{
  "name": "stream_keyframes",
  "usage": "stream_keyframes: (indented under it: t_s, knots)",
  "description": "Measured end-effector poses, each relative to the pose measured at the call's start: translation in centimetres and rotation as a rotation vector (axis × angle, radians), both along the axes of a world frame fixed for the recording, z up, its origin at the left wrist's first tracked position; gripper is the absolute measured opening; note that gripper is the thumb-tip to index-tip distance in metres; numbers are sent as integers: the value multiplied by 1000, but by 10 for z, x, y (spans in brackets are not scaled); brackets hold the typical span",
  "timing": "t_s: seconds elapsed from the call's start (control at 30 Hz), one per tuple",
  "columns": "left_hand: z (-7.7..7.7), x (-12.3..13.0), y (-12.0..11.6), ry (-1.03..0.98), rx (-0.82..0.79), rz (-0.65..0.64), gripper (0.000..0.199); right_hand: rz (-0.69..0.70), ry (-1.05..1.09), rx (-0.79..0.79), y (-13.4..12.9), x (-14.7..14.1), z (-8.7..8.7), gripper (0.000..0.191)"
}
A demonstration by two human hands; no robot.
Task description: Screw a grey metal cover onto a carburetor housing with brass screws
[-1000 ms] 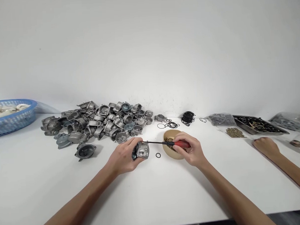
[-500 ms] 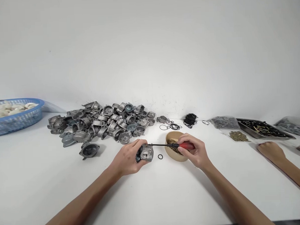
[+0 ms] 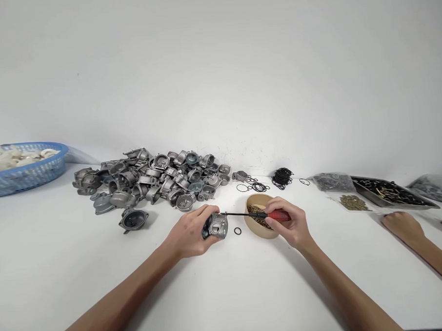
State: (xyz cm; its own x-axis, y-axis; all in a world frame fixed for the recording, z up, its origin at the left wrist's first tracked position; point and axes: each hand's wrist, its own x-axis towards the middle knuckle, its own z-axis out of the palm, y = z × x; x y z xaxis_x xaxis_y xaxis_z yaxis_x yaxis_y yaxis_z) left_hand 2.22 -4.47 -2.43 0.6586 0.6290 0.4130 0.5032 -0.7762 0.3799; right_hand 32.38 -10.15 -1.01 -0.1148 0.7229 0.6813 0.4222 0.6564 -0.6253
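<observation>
My left hand (image 3: 192,232) is wrapped around a grey metal carburetor bowl (image 3: 218,226), its open side turned toward my palm. My right hand (image 3: 291,223) grips the red handle of a screwdriver (image 3: 278,215). The dark shaft runs left across the front of a beige bowl (image 3: 257,200) of small brass parts (image 3: 258,218), and its tip meets the upper edge of the metal part. What sits at the tip is too small to make out. A small black O-ring (image 3: 237,230) lies on the table between the two hands.
A heap of carburetor bowls (image 3: 163,180) covers the back left, one single bowl (image 3: 133,220) before it. Further left stands a blue basket (image 3: 41,175). Black rings (image 3: 282,176), a bag of brass bits (image 3: 353,202) and a metal tray (image 3: 394,192) lie right, near another person's hand (image 3: 403,227).
The whole view has shifted very slightly. Both hands keep their hold, and the screwdriver tip stays at the metal part.
</observation>
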Motion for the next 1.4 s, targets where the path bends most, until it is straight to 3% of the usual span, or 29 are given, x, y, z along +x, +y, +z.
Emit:
stream_keyframes:
  t_s: [0.7, 0.9, 1.13, 1.23, 1.4]
  knots:
    - [0, 0, -1, -3, -76, 23, 45, 56, 28, -35, 2, 4, 1, 9]
    - [1, -1, -2, 6, -12, -18, 45, -28, -15, -89, 1, 4, 1, 10]
    - [-1, 1, -4, 0, -15, 25, 47, -54, -58, -102, -3, 2, 5, 15]
    - [-1, 1, -5, -20, -53, 50, 47, -99, -63, -162, -2, 1, 3, 11]
    - [-2, 0, -3, -17, 11, 67, 46, -56, -5, -321, -1, -2, 2, 26]
